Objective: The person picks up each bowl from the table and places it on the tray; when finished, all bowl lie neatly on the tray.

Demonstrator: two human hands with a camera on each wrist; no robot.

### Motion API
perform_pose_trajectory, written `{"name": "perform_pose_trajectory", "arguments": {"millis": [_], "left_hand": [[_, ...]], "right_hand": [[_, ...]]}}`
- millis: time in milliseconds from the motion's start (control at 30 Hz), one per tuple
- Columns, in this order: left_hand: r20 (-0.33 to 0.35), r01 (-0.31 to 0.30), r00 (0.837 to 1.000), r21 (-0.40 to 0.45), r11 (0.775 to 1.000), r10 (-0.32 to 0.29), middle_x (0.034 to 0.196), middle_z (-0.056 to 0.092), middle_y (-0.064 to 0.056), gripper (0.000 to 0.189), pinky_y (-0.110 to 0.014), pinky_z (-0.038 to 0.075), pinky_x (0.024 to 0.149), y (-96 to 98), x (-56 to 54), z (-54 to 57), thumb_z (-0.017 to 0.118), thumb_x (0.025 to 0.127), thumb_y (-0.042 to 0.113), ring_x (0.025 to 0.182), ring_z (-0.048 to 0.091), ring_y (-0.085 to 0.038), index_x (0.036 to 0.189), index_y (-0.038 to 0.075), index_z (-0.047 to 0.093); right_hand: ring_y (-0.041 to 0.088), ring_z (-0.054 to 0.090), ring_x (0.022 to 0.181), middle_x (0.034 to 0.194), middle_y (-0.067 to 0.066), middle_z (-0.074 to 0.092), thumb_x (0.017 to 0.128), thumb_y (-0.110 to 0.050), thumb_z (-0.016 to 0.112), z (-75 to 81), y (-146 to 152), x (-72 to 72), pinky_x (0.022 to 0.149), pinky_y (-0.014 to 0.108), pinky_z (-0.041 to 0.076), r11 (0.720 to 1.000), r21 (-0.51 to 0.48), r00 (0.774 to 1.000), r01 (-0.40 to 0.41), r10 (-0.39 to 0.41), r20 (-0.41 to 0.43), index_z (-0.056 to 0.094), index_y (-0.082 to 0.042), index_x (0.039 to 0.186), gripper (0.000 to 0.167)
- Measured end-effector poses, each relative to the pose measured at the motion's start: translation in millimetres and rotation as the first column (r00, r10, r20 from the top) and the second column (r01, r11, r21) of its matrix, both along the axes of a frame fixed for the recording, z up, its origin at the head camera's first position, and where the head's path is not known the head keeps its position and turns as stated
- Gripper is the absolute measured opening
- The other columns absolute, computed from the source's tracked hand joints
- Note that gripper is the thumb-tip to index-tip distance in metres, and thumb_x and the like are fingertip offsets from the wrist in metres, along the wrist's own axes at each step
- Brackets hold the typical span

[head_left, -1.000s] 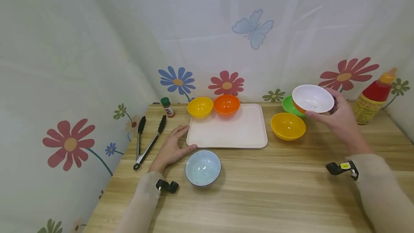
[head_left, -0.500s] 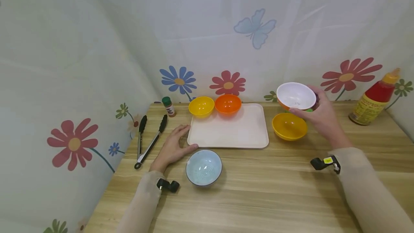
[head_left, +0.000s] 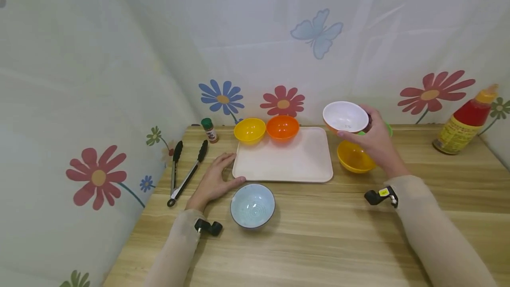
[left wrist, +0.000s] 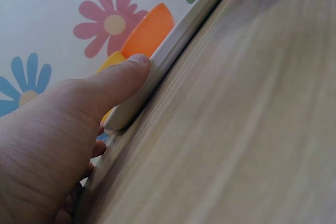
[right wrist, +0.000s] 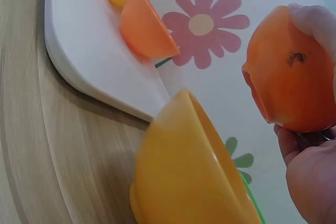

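My right hand (head_left: 378, 141) grips a bowl (head_left: 345, 116), white inside and orange outside, by its right side. Raised above the table, the bowl shows its orange underside with a dark mark (right wrist: 296, 59) in the right wrist view. Below it stand a yellow-orange bowl (head_left: 356, 157) and a green bowl (head_left: 388, 130), mostly hidden by the hand. My left hand (head_left: 215, 183) rests at the near left corner of a white tray (head_left: 295, 163), its thumb (left wrist: 126, 77) against the rim. A yellow bowl (head_left: 249, 131) and an orange bowl (head_left: 282, 128) sit side by side at the tray's back.
A pale blue bowl (head_left: 253, 206) stands in front of the tray, close to the left hand. Black-tipped tongs (head_left: 185, 180) and a green-capped spice jar (head_left: 209, 130) are at the left. A red sauce bottle (head_left: 464, 123) stands far right. Behind the table (head_left: 318, 234) hangs a flowered curtain (head_left: 255, 34).
My right hand has carried the white-lined bowl leftward, from over the green bowl toward the tray's right end. The left hand stays at the tray corner.
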State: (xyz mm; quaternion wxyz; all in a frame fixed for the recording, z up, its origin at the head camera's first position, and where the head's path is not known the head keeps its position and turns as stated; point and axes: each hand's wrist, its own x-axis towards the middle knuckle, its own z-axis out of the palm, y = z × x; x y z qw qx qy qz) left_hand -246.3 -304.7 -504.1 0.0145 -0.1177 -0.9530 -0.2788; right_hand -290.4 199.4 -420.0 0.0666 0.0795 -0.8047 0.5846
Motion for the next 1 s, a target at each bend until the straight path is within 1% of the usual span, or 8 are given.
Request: {"name": "perform_pose_trajectory", "arguments": {"millis": [100, 167, 200, 267, 467, 667, 767, 1000], "left_hand": [[0.0, 0.0, 1.0, 0.006, 1.0, 0.0, 0.178, 0.039, -0.015, 0.1, -0.067, 0.03, 0.133, 0.0, 0.2, 0.2, 0.083, 0.091, 0.068, 0.166, 0.033, -0.04, 0.17, 0.017, 0.048], [0.0, -0.001, 1.0, 0.007, 1.0, 0.001, 0.178, 0.039, -0.015, 0.101, -0.068, 0.029, 0.133, 0.0, 0.0, 0.2, 0.083, 0.091, 0.069, 0.166, 0.032, -0.04, 0.17, 0.018, 0.048], [-0.001, 0.0, 1.0, 0.007, 1.0, 0.0, 0.178, 0.039, -0.014, 0.101, -0.068, 0.029, 0.133, 0.0, -0.1, 0.2, 0.083, 0.091, 0.07, 0.166, 0.032, -0.04, 0.17, 0.018, 0.048], [-0.003, 0.0, 1.0, 0.006, 1.0, 0.0, 0.178, 0.04, -0.013, 0.101, -0.068, 0.029, 0.133, 0.0, -0.4, -0.1, 0.082, 0.091, 0.071, 0.167, 0.032, -0.04, 0.171, 0.019, 0.048], [-0.003, -0.006, 1.0, 0.014, 1.0, 0.006, 0.178, 0.039, -0.013, 0.101, -0.068, 0.03, 0.133, -0.2, -0.2, -0.7, 0.082, 0.09, 0.072, 0.166, 0.033, -0.039, 0.17, 0.02, 0.048], [-0.001, -0.011, 1.0, 0.022, 1.0, 0.011, 0.179, 0.037, -0.013, 0.102, -0.067, 0.029, 0.133, -1.0, -0.1, -0.6, 0.082, 0.089, 0.074, 0.166, 0.033, -0.038, 0.17, 0.021, 0.048], [0.0, -0.009, 1.0, 0.019, 1.0, 0.009, 0.179, 0.038, -0.013, 0.102, -0.067, 0.029, 0.134, -1.5, -0.3, -0.3, 0.082, 0.09, 0.074, 0.166, 0.034, -0.038, 0.171, 0.021, 0.048], [0.001, 0.001, 1.0, 0.025, 1.0, -0.001, 0.178, 0.039, -0.012, 0.101, -0.066, 0.03, 0.134, -1.7, -0.3, 1.9, 0.083, 0.09, 0.07, 0.166, 0.034, -0.037, 0.17, 0.02, 0.048]], "right_hand": [[0.034, 0.049, 0.148, 0.17, 0.018, 0.041, 0.095, -0.033, 0.092, -1.6, -8, -4.1, 0.127, 0.035, 0.046, 1.0, 0.004, 1.0, -0.01, 0.01, 0.014, 0.023, -0.005, 0.174, 0.109], [0.036, 0.048, 0.148, 0.171, 0.019, 0.04, 0.095, -0.035, 0.093, -2.7, -12, -6.6, 0.129, 0.047, 0.044, 1.0, 0.005, 1.0, -0.015, 0.015, 0.02, 0.022, -0.005, 0.174, 0.11], [0.036, 0.048, 0.148, 0.171, 0.019, 0.04, 0.094, -0.036, 0.093, -3.3, -14, -7.5, 0.13, 0.051, 0.043, 1.0, 0.004, 1.0, -0.016, 0.016, 0.024, 0.022, -0.005, 0.174, 0.111], [0.037, 0.048, 0.149, 0.171, 0.019, 0.04, 0.094, -0.038, 0.093, -4.7, -18, -9.6, 0.13, 0.056, 0.041, 1.0, 0.008, 0.999, -0.018, 0.018, 0.03, 0.022, -0.005, 0.174, 0.112], [0.038, 0.046, 0.151, 0.171, 0.018, 0.039, 0.092, -0.044, 0.094, -9.0, -29, -16.2, 0.131, 0.057, 0.04, 1.0, 0.013, 0.998, -0.025, 0.025, 0.051, 0.022, -0.007, 0.174, 0.116], [0.038, 0.046, 0.15, 0.17, 0.018, 0.04, 0.092, -0.043, 0.094, -12.3, -40, -23.0, 0.131, 0.056, 0.041, 0.999, -0.012, 0.997, -0.042, 0.042, 0.064, 0.023, -0.007, 0.173, 0.114], [0.04, 0.046, 0.149, 0.17, 0.02, 0.039, 0.091, -0.041, 0.095, -12.0, -44, -25.8, 0.131, 0.057, 0.041, 0.999, -0.019, 0.996, -0.045, 0.046, 0.076, 0.022, -0.005, 0.173, 0.115], [0.045, 0.045, 0.15, 0.17, 0.024, 0.038, 0.09, -0.035, 0.096, -11.6, -52, -33.7, 0.13, 0.061, 0.039, 0.997, 0.045, 0.993, -0.056, 0.052, 0.103, 0.02, -0.002, 0.173, 0.117]]}}
